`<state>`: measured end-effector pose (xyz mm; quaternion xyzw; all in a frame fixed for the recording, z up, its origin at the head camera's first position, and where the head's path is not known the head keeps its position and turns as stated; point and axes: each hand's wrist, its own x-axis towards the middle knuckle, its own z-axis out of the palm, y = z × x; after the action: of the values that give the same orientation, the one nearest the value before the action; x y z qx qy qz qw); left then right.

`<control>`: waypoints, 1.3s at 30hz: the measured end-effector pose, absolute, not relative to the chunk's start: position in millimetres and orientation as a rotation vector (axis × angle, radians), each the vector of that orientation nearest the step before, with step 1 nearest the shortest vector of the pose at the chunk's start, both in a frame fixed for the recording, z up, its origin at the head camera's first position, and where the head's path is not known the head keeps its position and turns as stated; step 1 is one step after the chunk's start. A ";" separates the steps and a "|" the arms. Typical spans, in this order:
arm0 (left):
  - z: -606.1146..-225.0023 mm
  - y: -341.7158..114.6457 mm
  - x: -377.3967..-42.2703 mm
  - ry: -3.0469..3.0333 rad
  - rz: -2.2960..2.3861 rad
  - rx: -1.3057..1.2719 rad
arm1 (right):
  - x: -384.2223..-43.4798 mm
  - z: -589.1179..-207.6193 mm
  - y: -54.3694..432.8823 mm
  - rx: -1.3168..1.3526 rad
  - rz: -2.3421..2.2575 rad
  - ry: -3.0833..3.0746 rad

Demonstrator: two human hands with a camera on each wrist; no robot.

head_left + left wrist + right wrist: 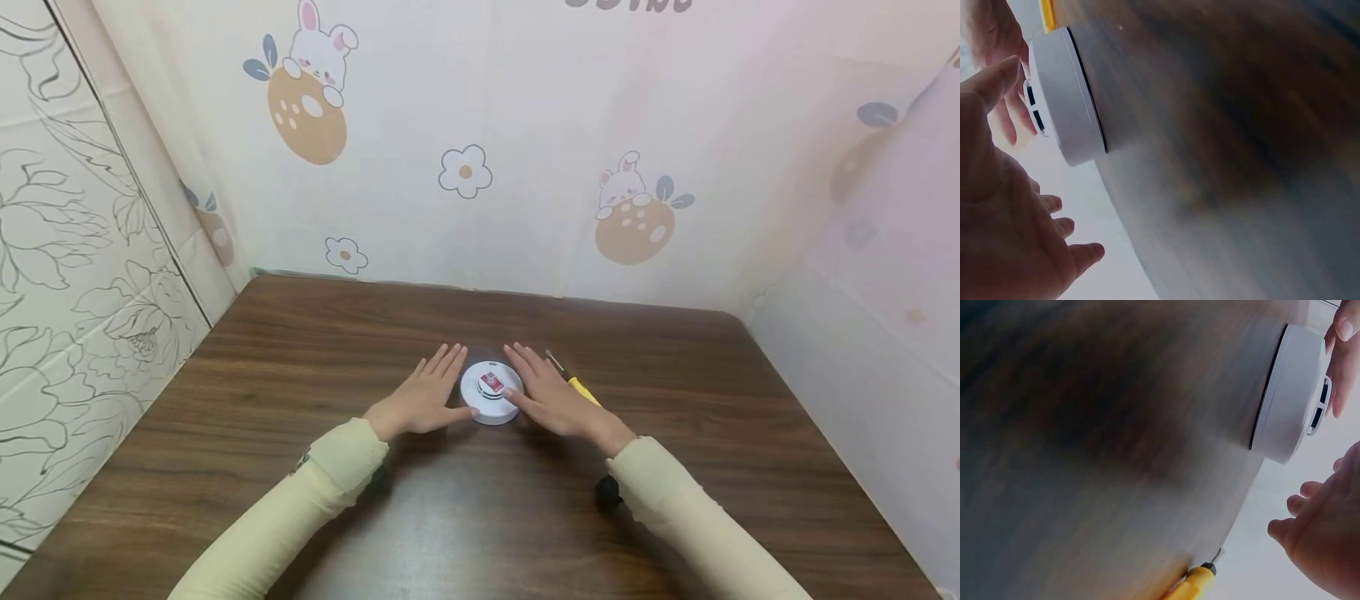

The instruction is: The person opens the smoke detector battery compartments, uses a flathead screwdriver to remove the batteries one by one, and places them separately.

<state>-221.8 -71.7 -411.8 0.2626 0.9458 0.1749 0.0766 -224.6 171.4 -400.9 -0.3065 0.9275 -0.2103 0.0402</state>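
A round white smoke detector (pixel 480 410) with a red label on top lies flat on the wooden table. My left hand (pixel 422 398) is beside its left edge, fingers straight and pointing away, with the thumb near the front rim. On the other side my right hand (pixel 558 400) has its fingers extended too, and its thumb overlaps the detector's top in the head view. In the left wrist view the side wall of the detector (pixel 1066 100) and its dark vent slots show. Neither hand grips anything.
A screwdriver (pixel 581 388) with a yellow handle lies just right of the right hand, partly hidden behind it. The brown table (pixel 480 517) ends at a printed curtain (pixel 525 225) at the back, with more patterned cloth on both sides.
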 end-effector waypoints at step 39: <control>-409.3 -52.2 -232.9 2.601 0.840 0.801 | -229.4 -401.4 174.3 -0.847 -0.838 2.503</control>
<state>-232.9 -52.2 -409.3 0.2783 0.9034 0.2916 0.1460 -229.4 174.3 -401.4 -0.3005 0.8876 -0.2970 0.1838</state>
